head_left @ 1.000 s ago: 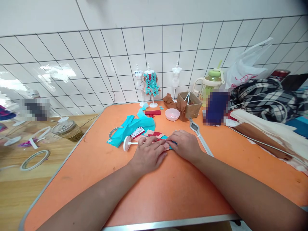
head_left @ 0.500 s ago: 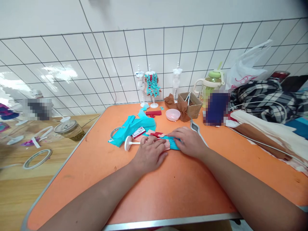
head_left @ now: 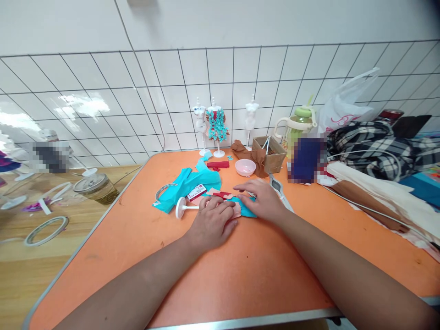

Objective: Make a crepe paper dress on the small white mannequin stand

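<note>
A small white dress-form mannequin (head_left: 180,207) lies on its side on the orange table, its round base pointing left. My left hand (head_left: 213,223) is closed over its body, fingers bent across it and hiding most of it. Pale pink paper (head_left: 237,210) and turquoise paper (head_left: 248,211) show beyond those fingers. Over the turquoise piece hovers my right hand (head_left: 263,200), thumb and fingers apart, with nothing visible between them. Just behind the hands are red and pink paper strips (head_left: 222,195) and a small white-and-maroon box (head_left: 197,192).
Turquoise crepe paper (head_left: 182,185) lies left of the box, beside a tape roll (head_left: 165,189). Farther back are a pink bowl (head_left: 245,167), a cardboard box (head_left: 273,158), a decorated mannequin (head_left: 217,126) and a green-lidded bottle (head_left: 302,120). Scissors (head_left: 277,185) lie near my right hand.
My right hand has loosened and lifted a little from the turquoise paper, its fingers spreading. My left hand stays on the mannequin. The view has shifted slightly.
</note>
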A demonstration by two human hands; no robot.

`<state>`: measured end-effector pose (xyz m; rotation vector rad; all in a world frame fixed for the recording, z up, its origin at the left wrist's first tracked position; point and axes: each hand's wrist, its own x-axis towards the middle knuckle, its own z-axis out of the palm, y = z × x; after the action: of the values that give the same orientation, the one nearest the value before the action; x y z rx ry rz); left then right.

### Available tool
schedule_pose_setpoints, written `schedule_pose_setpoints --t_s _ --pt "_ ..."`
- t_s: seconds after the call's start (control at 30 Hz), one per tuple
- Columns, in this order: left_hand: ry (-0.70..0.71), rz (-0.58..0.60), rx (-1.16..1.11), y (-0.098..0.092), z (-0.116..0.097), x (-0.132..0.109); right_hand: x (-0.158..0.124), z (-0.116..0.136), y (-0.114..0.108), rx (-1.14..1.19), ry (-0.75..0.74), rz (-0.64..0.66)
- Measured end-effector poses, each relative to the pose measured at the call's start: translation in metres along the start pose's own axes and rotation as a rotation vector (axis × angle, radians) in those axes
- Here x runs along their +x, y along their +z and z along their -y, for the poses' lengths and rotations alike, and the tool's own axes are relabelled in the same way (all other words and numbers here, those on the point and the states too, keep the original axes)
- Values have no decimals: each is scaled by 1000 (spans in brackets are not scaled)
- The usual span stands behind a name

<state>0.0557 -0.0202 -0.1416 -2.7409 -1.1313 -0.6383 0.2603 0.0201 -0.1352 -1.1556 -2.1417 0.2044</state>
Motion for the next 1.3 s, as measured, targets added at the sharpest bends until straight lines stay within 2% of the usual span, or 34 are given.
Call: schedule_pose_setpoints --t_s 0.1,0.17,0.33,0.47,0.73,0.9,1.1,1.3 --pt "-15 17 9 -1 0 0 13 4 7 -58 -86 121" --pt "-27 38 14 -1 0 0 19 6 10 -124 -103 143" --pt "-39 37 7 0 1 0 18 8 14 -263 -128 108" --pt "-50 30 -19 -1 1 1 15 6 15 -240 -93 36" --pt "-9 0 0 -1 1 0 15 4 19 -331 -37 102" --pt "13 -8 26 1 2 -1 6 2 13 -280 -41 21" --pt "15 -5 24 3 4 -1 -9 -7 10 -181 -38 84" --pt "22 1 33 1 2 -2 -11 -2 8 -213 -39 113"
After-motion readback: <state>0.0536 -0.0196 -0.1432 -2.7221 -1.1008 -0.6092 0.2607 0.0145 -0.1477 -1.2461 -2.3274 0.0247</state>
